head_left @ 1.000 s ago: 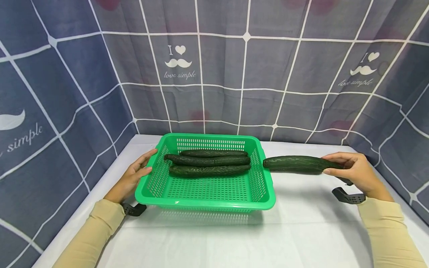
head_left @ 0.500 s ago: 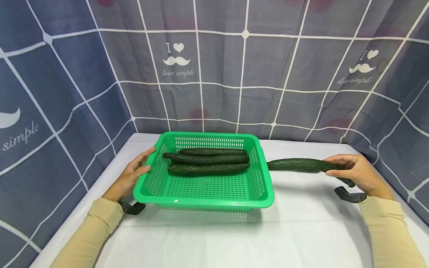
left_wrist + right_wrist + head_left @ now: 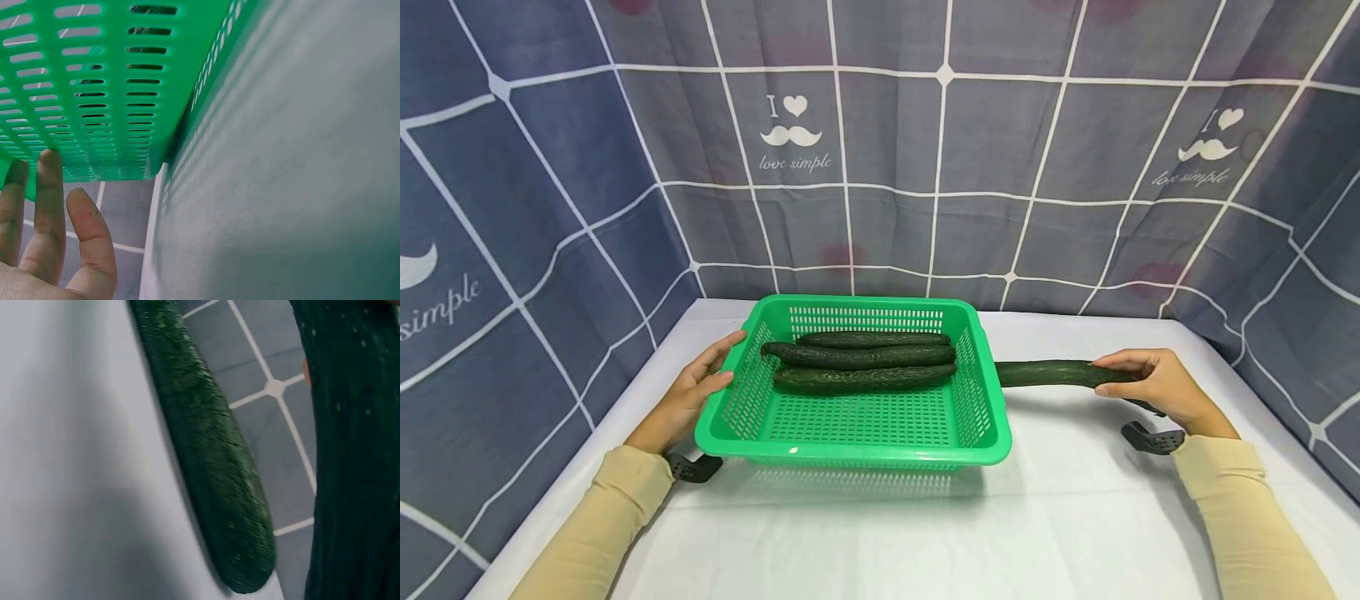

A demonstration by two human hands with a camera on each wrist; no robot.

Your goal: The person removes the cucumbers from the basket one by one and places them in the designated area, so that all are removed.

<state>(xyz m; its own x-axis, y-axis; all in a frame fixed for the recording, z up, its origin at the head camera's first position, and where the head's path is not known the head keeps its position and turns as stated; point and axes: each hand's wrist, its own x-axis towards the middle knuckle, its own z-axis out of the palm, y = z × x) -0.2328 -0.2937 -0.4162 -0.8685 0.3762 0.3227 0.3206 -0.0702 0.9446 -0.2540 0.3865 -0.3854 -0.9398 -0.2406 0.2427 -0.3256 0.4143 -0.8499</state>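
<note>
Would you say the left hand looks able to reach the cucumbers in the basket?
Probably yes: the left hand is at the side of the green basket, whose open top leaves the cucumbers uncovered.

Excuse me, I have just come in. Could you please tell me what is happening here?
A person's right hand holds one cucumber to the right of the green basket. The right wrist view also shows another cucumber lying on the white table. The left hand touches the basket's left side. Three cucumbers lie side by side inside the basket.
</note>
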